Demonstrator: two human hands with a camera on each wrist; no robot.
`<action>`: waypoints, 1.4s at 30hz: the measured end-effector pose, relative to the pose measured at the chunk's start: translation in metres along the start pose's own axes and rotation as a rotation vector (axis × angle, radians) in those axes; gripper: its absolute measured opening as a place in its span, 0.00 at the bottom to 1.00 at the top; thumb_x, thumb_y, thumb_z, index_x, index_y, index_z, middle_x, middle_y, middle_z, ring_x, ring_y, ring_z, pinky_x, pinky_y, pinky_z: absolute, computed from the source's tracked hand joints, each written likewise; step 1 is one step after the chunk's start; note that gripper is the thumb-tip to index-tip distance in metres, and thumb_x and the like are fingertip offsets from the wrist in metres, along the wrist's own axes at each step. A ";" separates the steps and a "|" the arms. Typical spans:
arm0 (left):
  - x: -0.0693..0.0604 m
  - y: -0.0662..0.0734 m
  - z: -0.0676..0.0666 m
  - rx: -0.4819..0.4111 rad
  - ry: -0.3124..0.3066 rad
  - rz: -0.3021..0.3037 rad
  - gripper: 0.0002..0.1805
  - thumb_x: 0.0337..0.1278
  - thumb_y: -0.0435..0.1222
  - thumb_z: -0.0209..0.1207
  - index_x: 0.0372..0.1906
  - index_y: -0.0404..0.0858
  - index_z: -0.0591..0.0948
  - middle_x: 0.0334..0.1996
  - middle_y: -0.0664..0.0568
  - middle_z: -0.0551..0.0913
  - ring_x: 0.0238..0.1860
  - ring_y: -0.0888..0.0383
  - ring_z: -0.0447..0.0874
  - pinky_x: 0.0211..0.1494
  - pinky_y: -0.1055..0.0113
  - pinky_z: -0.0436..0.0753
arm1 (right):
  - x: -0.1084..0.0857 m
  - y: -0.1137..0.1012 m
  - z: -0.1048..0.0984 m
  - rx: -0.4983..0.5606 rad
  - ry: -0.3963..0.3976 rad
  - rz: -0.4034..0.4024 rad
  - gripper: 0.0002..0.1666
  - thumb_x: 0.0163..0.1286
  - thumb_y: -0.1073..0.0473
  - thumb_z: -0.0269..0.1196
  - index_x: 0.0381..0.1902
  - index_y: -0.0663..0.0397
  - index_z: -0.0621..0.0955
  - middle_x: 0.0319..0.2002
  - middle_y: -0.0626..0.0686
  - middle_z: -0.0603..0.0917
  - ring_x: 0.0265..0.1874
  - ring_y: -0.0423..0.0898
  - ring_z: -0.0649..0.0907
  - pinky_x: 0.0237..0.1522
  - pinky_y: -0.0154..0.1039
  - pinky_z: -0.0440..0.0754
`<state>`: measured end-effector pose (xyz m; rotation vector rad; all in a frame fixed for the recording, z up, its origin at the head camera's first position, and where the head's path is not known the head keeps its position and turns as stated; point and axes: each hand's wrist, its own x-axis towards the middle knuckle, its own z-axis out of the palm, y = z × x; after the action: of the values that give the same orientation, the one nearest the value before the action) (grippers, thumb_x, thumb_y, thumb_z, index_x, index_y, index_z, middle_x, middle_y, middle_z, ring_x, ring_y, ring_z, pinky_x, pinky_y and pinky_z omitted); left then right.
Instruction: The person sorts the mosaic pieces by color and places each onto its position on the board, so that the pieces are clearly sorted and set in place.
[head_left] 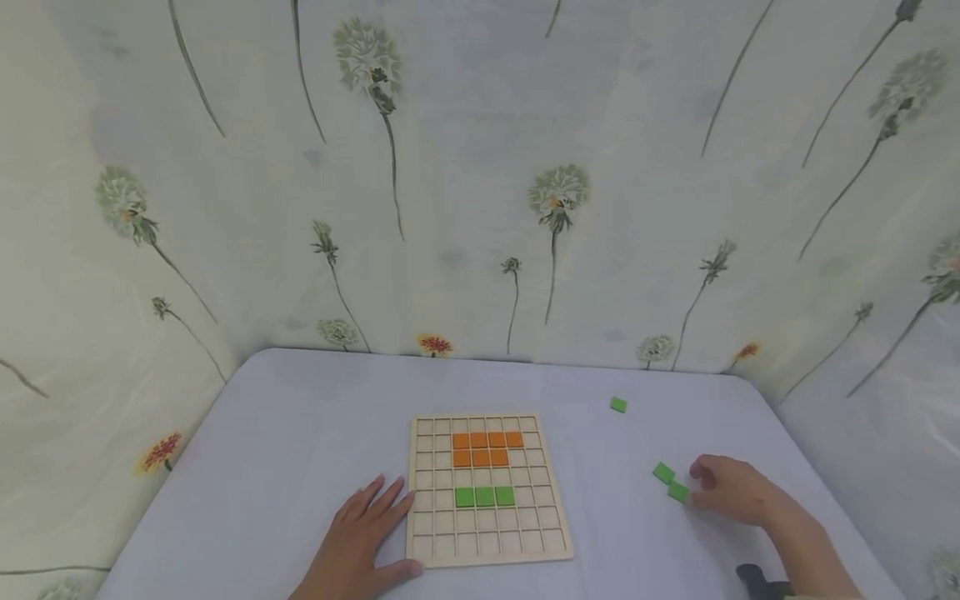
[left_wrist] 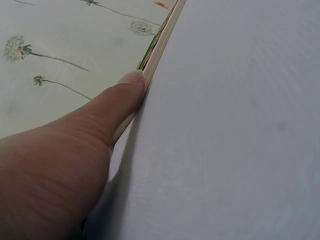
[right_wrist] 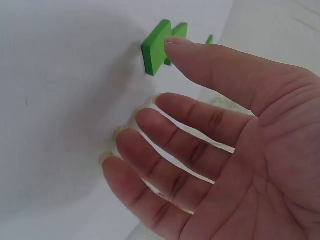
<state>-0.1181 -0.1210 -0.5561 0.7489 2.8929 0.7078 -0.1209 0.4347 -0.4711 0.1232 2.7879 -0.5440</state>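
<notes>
A square wooden grid board (head_left: 446, 547) lies on the table, with two rows of orange tiles (head_left: 479, 457) and one row of three green tiles (head_left: 485, 497) in its cells. My left hand (head_left: 358, 537) is spread flat at its left side, fingertips and thumb touching the edge. In the left wrist view the thumb (left_wrist: 107, 107) rests against the board's side (left_wrist: 159, 49). My right hand (head_left: 731, 490) is beside two loose green tiles that touch at their corners, the nearer tile (head_left: 678, 492) and the farther tile (head_left: 663, 472). In the right wrist view its fingers are loosely bent, holding nothing, the thumb overlapping the nearer tile.
Another loose green tile (head_left: 618, 405) lies farther back on the right. A white cloth (head_left: 322, 417) covers the table. Behind and at both sides hangs a dandelion-print curtain (head_left: 465, 208). Something dark (head_left: 756, 581) shows at the front right, by the right forearm.
</notes>
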 end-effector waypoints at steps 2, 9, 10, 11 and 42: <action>0.000 0.001 -0.001 -0.003 0.000 0.001 0.54 0.53 0.74 0.61 0.79 0.47 0.70 0.80 0.54 0.64 0.82 0.44 0.51 0.81 0.40 0.54 | 0.002 -0.004 0.003 0.009 0.019 -0.021 0.22 0.62 0.60 0.73 0.49 0.69 0.81 0.41 0.55 0.85 0.43 0.58 0.84 0.48 0.60 0.84; -0.001 0.001 0.000 0.005 -0.007 0.001 0.54 0.53 0.75 0.59 0.80 0.48 0.69 0.81 0.55 0.63 0.83 0.45 0.49 0.81 0.41 0.52 | 0.008 -0.019 0.017 0.041 0.027 -0.030 0.13 0.61 0.63 0.73 0.40 0.62 0.82 0.34 0.49 0.83 0.36 0.48 0.82 0.41 0.50 0.85; -0.001 0.001 0.000 0.006 -0.006 0.003 0.54 0.53 0.75 0.59 0.80 0.48 0.69 0.81 0.55 0.63 0.83 0.46 0.49 0.81 0.41 0.53 | 0.008 -0.021 0.018 0.037 0.026 -0.034 0.13 0.61 0.63 0.73 0.39 0.62 0.82 0.33 0.49 0.82 0.35 0.47 0.81 0.40 0.49 0.84; -0.001 0.000 0.000 0.005 -0.005 0.003 0.55 0.53 0.76 0.58 0.80 0.48 0.69 0.81 0.55 0.63 0.83 0.46 0.49 0.81 0.41 0.53 | 0.008 -0.022 0.020 0.035 0.023 -0.039 0.12 0.61 0.63 0.73 0.39 0.61 0.81 0.33 0.49 0.82 0.34 0.47 0.81 0.39 0.48 0.83; 0.001 -0.003 0.002 0.018 -0.012 0.005 0.56 0.52 0.78 0.55 0.81 0.50 0.68 0.81 0.57 0.62 0.83 0.47 0.48 0.82 0.41 0.53 | 0.006 -0.096 0.037 0.069 -0.022 -0.094 0.09 0.66 0.64 0.72 0.32 0.49 0.80 0.28 0.45 0.81 0.30 0.44 0.78 0.35 0.42 0.79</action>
<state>-0.1200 -0.1221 -0.5588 0.7608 2.8911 0.6757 -0.1303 0.3316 -0.4716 0.0003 2.7655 -0.6600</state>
